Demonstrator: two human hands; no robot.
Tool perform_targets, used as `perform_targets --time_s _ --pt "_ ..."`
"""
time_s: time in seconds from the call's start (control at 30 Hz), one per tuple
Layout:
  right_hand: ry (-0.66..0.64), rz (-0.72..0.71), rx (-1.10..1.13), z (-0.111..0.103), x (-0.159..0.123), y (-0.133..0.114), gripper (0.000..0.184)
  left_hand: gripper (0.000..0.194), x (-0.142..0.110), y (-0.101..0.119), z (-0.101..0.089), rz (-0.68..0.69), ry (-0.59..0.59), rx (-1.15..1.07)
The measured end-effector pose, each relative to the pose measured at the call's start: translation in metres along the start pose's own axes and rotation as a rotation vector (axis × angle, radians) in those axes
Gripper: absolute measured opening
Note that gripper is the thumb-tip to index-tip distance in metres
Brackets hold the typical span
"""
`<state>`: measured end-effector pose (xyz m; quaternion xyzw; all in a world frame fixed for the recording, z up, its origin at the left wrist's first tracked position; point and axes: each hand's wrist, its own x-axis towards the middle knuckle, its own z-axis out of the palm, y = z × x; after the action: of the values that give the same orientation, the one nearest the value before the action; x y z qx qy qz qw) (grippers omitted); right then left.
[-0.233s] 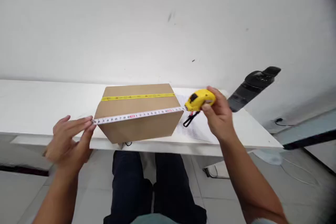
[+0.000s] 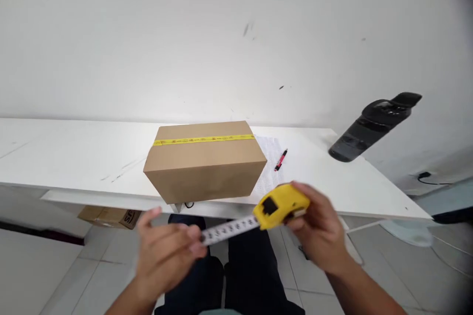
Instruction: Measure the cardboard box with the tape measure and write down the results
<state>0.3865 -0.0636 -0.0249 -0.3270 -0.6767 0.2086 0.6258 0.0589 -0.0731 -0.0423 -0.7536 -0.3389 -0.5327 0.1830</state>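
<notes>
My right hand [image 2: 321,229] is wrapped round the yellow case of a tape measure [image 2: 283,205], held in front of the table edge above my lap. A short length of its white blade [image 2: 231,230] runs out to the left. My left hand [image 2: 166,251] pinches the blade's end between thumb and fingers, slightly smeared by motion. Beyond both hands a closed cardboard box [image 2: 207,177] sits on the white table, with yellow printed tape [image 2: 203,140] along its top. The blade is apart from the box.
A red and black pen [image 2: 281,160] lies on a printed sheet [image 2: 268,150] right of the box. A dark bottle [image 2: 369,128] stands at the white table's [image 2: 74,157] right end. Another carton [image 2: 111,216] is on the floor at lower left. A wall rises behind.
Both hands have come down and closer together, off the box's front top edge. The extended blade is much shorter. The pen on the sheet has come into sight.
</notes>
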Motion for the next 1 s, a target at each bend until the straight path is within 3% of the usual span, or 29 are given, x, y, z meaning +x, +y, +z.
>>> perform_targets --time_s 0.1,0.17,0.23,0.37,0.43,0.5,0.6,0.67,0.77,0.87,1.0 --pt "-0.257 -0.060 0.104 0.023 -0.019 -0.011 0.056 0.008 -0.011 0.041 0.036 0.167 -0.004 -0.158" --pt "-0.341 -0.083 0.143 0.030 -0.027 -0.011 0.061 0.006 -0.017 0.055 0.052 0.143 0.042 -0.239" --pt "-0.336 -0.031 0.150 0.030 -0.033 -0.005 0.069 0.017 -0.025 0.055 0.059 0.076 0.067 -0.253" --pt "-0.248 0.280 0.126 0.018 -0.035 0.024 0.094 0.076 -0.048 0.025 0.050 -0.091 0.034 -0.139" --pt "-0.235 0.477 0.107 0.013 -0.028 0.042 0.097 0.094 -0.058 0.004 0.045 -0.272 0.049 -0.063" --pt "-0.280 0.622 0.029 0.009 -0.018 0.056 0.087 0.095 -0.063 -0.017 0.043 -0.527 0.065 -0.026" --pt "-0.451 0.657 -0.182 0.007 -0.004 0.064 0.060 0.071 -0.059 -0.043 0.049 -0.841 0.002 -0.131" --pt "-0.572 0.587 -0.294 0.007 0.004 0.059 0.048 0.063 -0.048 -0.056 0.051 -0.904 -0.026 -0.188" --pt "-0.724 0.354 -0.386 0.010 0.011 0.042 0.039 0.067 -0.010 -0.069 0.038 -0.820 0.014 -0.068" --pt "-0.831 0.041 -0.352 0.020 0.013 0.021 0.036 0.065 0.054 -0.079 0.016 -0.670 -0.041 0.112" --pt "-0.770 -0.304 -0.333 0.044 0.003 -0.003 0.031 0.057 0.147 -0.080 0.008 -0.443 -0.285 0.124"
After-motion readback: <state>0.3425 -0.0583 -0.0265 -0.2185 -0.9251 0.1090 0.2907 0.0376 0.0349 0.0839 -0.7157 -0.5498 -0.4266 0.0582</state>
